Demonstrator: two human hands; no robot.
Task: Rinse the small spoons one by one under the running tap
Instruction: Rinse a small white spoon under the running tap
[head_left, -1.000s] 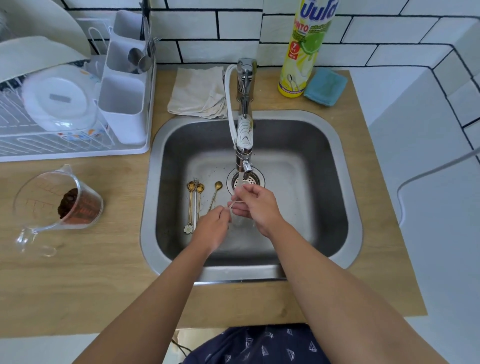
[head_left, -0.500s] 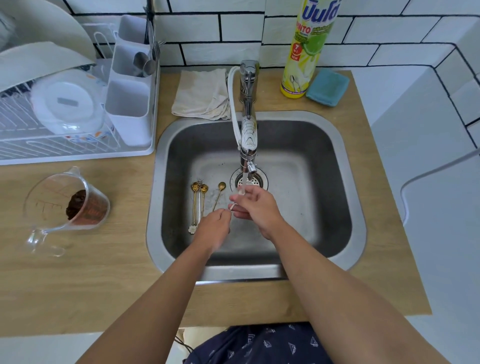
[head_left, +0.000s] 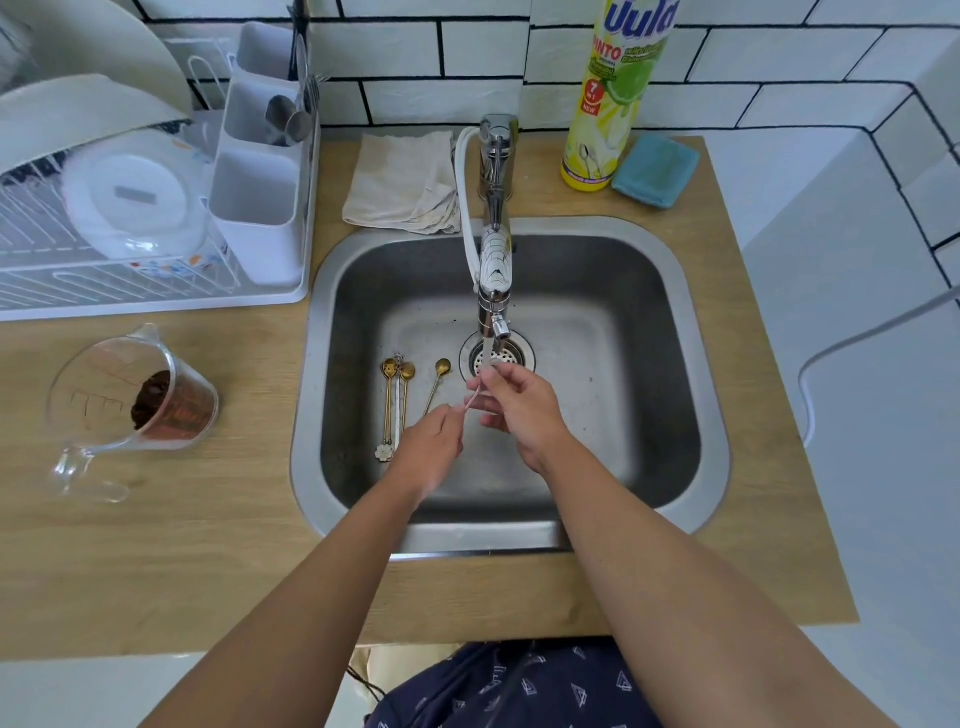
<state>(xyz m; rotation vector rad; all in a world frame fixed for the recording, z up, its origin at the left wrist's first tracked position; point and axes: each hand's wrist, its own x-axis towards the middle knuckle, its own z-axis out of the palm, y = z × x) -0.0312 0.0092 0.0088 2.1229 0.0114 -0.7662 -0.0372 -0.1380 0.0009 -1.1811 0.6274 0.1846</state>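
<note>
In the sink (head_left: 675, 332) I see three gold spoons (head_left: 397, 395) lying at nine o'clock of the drain. A jug (head_left: 130, 400) holds brown grounds. My left hand (head_left: 431, 447) and right hand (head_left: 519, 410) pinch opposite ends of one spoon (head_left: 475, 397) under the tap (head_left: 493, 260) stream. The bottle (head_left: 618, 88) reads "PINTO".

Bright, even daylight, soft shadows, wide-angle bending at edges, slight overall softness.

Brushed steel sink (head_left: 696, 322), gold-toned spoons (head_left: 397, 400)
</note>
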